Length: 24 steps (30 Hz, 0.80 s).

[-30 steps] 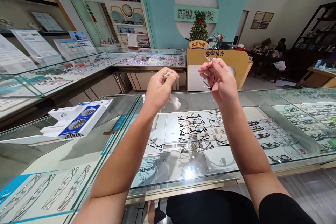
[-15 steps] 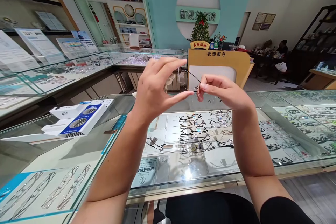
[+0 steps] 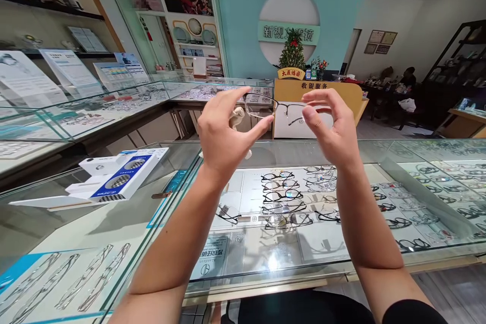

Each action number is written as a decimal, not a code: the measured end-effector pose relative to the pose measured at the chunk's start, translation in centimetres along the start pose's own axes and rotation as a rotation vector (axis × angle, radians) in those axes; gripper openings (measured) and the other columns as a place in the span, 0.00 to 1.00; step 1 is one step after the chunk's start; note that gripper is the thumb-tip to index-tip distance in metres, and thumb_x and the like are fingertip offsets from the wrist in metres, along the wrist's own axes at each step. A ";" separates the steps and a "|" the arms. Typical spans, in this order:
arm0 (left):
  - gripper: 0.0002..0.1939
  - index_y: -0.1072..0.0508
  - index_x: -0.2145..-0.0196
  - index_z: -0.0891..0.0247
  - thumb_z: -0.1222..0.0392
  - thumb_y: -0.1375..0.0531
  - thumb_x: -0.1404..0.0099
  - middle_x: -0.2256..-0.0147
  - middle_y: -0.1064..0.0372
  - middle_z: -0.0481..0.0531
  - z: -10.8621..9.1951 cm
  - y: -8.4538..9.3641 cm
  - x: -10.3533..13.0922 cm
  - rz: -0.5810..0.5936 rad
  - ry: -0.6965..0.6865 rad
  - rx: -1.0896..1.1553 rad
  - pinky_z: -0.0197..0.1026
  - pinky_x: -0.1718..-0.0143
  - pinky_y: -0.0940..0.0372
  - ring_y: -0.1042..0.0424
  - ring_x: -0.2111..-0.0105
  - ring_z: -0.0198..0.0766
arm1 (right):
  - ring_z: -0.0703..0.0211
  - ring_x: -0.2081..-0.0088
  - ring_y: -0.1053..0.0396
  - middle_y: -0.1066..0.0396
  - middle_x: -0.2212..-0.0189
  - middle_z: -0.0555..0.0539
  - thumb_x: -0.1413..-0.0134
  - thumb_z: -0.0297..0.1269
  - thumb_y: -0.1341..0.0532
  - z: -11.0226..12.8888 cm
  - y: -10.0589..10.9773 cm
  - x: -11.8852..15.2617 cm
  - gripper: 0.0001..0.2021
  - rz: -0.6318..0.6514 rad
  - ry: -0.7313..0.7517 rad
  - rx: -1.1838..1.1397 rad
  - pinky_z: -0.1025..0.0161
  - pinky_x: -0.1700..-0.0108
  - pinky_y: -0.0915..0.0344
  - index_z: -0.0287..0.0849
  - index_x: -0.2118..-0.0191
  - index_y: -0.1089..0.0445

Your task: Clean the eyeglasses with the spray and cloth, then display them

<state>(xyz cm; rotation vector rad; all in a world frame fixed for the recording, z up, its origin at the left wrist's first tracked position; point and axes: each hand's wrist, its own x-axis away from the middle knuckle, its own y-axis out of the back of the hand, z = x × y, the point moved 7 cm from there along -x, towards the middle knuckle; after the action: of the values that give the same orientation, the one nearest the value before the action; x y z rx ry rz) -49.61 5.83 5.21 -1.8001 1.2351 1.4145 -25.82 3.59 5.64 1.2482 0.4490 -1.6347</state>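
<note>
A pair of thin dark-framed eyeglasses [image 3: 281,105] is held up between my hands, above the glass display case. My left hand [image 3: 231,121] grips the left rim and lens, fingertips at the top and thumb at the lower edge. My right hand [image 3: 329,124] is closed on the other end, its thumb and fingers covering the right lens. A thin temple arm points down left of the right thumb. Something cream-coloured [image 3: 237,117] shows behind my left hand, partly hidden by it.
Below is the glass case [image 3: 273,276] with rows of eyeglasses [image 3: 283,195]. A white and blue box [image 3: 121,177] lies on the glass at left. Beyond stand the yellow counter [image 3: 345,95] with a plant [image 3: 291,53], and a seated person [image 3: 409,77] at far right.
The eyeglasses have turned so their front shows wider between the hands. My left hand has closed onto the rim, and my right hand has shifted its grip. The view has tilted slightly up.
</note>
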 end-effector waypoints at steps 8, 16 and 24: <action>0.26 0.17 0.46 0.54 0.44 0.22 0.38 0.48 0.18 0.55 1.2 1.2 -0.1 -0.127 0.135 0.033 0.52 0.39 0.27 0.22 0.44 0.52 | 0.43 0.45 0.21 0.19 0.42 0.41 0.34 0.54 0.28 0.7 -0.4 0.7 0.23 -0.086 0.067 0.180 0.43 0.40 0.25 0.52 0.39 0.23; 0.25 0.16 0.47 0.55 0.43 0.21 0.37 0.48 0.18 0.56 1.2 0.9 0.2 -0.112 0.180 0.095 0.50 0.42 0.25 0.22 0.43 0.52 | 0.45 0.48 0.19 0.18 0.46 0.41 0.31 0.50 0.30 0.5 -0.6 0.8 0.19 -0.123 0.046 0.141 0.45 0.46 0.22 0.51 0.40 0.22; 0.27 0.17 0.46 0.55 0.44 0.20 0.39 0.46 0.17 0.57 1.5 0.5 0.2 -0.095 0.197 0.197 0.50 0.45 0.22 0.21 0.40 0.54 | 0.43 0.45 0.20 0.20 0.43 0.41 0.30 0.53 0.32 -0.9 0.3 0.6 0.22 -0.100 0.033 0.112 0.44 0.45 0.20 0.53 0.36 0.23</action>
<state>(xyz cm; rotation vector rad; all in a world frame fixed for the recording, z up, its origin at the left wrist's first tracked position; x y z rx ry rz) -50.75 6.76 4.69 -1.8674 1.3176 1.0447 -25.08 3.89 4.83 1.3561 0.4515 -1.7454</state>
